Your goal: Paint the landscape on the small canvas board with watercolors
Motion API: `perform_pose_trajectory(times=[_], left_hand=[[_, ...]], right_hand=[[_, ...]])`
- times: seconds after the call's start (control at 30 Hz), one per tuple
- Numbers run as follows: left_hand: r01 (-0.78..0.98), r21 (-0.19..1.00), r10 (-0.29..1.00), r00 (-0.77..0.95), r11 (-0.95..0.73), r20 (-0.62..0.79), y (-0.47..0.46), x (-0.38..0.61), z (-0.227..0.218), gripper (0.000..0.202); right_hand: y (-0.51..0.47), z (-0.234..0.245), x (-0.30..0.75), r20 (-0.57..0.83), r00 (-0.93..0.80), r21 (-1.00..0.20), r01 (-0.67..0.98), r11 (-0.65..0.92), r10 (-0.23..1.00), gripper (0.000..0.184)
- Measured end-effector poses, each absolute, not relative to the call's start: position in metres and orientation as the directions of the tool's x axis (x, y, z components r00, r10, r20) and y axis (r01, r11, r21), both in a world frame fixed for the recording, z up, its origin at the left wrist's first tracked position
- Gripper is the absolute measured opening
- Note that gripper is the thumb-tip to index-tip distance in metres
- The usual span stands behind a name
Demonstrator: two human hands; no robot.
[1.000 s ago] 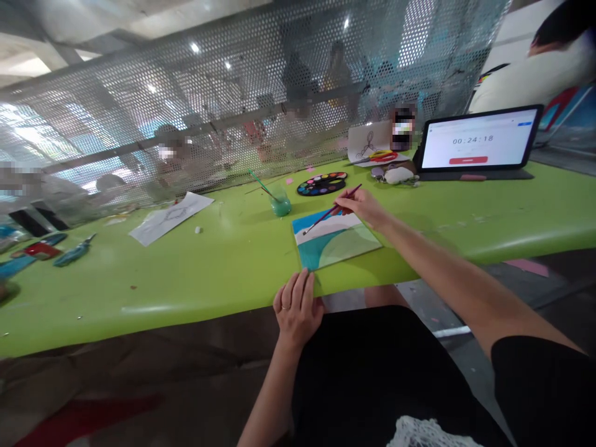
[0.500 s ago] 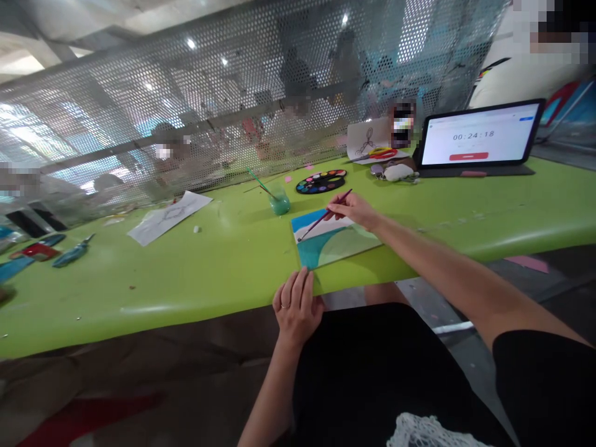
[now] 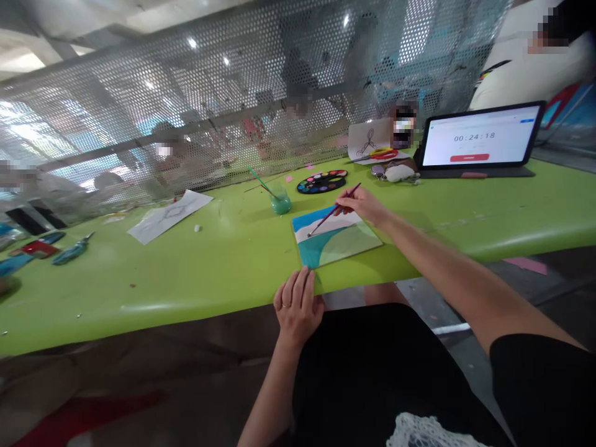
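A small painted canvas (image 3: 342,243) in blue, white, teal and pale green lies near the front edge of the green table (image 3: 186,273). My right hand (image 3: 361,203) pinches a thin red paintbrush (image 3: 331,212) whose tip rests on the white band of the canvas. My left hand (image 3: 297,304) lies at the table's front edge by the canvas's near corner, fingers stretched out and close together, a ring on one finger.
A round paint palette (image 3: 322,182) and a cup of green water (image 3: 280,202) with a brush stand behind the canvas. A tablet (image 3: 479,139) showing a timer is at the right. Paper sheets (image 3: 170,215), scissors and small tools lie left. A perforated metal screen (image 3: 233,93) backs the table; people sit beyond.
My right hand has shifted a little to the right with the brush, its tip moving rightward along the white band. My left hand has stayed put.
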State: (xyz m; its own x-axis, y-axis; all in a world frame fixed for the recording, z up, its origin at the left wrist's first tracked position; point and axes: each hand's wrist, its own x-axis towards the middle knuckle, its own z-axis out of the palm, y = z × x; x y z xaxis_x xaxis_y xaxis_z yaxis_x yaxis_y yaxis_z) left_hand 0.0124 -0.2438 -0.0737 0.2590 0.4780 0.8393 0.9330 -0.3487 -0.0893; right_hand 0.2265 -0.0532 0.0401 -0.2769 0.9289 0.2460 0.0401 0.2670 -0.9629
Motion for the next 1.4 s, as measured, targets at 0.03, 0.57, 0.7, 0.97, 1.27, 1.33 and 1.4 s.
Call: perform_pose_trajectory(times=[0.03,0.57,0.7,0.97,1.27,1.33,1.4], left_hand=[[0.933,-0.089,0.477,0.259,-0.349,0.840,-0.244,0.013,-0.073,0.056],[0.933,-0.084,0.481,0.256,-0.350,0.839,-0.245,0.012,-0.075,0.058],[0.935,-0.086,0.491,0.256,-0.343,0.833,-0.245,0.012,-0.074,0.057],[0.934,-0.093,0.491,0.264,-0.345,0.830,-0.246,0.012,-0.073,0.055],[0.938,-0.086,0.473,0.247,-0.336,0.846,-0.244,0.014,-0.072,0.054],[0.939,-0.086,0.465,0.243,-0.333,0.851,-0.244,0.014,-0.073,0.054],[0.939,-0.087,0.458,0.241,-0.332,0.855,-0.243,0.015,-0.073,0.054]], right_hand=[[-0.054,0.042,0.227,0.243,-0.271,-0.963,0.043,0.264,0.931,0.014],[-0.047,0.026,0.215,0.250,-0.271,-0.964,0.017,0.264,0.930,0.014],[-0.045,0.030,0.217,0.251,-0.235,-0.966,0.009,0.260,0.939,0.017],[-0.044,0.034,0.226,0.234,-0.156,-0.972,-0.021,0.233,0.960,0.017],[-0.048,0.028,0.210,0.232,-0.237,-0.973,-0.035,0.230,0.944,0.017],[-0.044,0.027,0.214,0.235,-0.212,-0.972,-0.039,0.232,0.949,0.015],[-0.040,0.026,0.220,0.238,-0.180,-0.971,-0.043,0.234,0.954,0.016]])
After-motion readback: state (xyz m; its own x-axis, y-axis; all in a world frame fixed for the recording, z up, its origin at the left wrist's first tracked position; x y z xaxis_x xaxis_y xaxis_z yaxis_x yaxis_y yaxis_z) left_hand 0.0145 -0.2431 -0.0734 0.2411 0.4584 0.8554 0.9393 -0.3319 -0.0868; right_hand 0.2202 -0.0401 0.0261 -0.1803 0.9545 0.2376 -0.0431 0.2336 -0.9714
